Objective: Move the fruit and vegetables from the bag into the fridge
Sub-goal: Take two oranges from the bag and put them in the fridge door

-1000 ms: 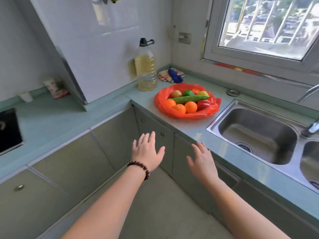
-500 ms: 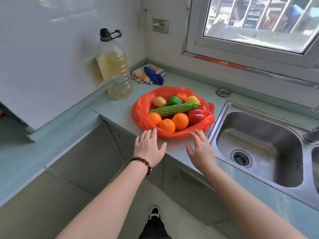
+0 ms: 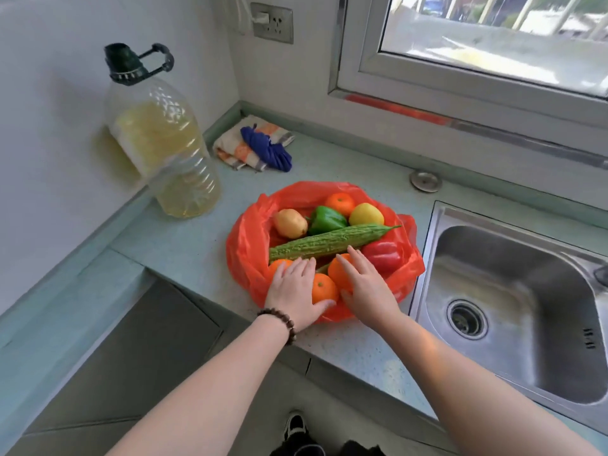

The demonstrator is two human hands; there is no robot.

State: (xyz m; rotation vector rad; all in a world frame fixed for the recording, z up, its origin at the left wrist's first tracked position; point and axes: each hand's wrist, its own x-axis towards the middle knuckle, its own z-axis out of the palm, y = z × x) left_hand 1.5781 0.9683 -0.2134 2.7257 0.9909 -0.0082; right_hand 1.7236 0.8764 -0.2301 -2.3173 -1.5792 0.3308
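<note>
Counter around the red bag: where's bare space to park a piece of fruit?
Free: counter between oil bottle and red bag; strip between bag and cloth; front edge beside the sink. Crowded: inside the bag, under both hands.

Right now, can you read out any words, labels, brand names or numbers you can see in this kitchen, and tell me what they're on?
None can be read.
Oil bottle: pale label turned toward the wall, print not legible.
Wall socket: no markings legible.
Red bag: no print visible.
</note>
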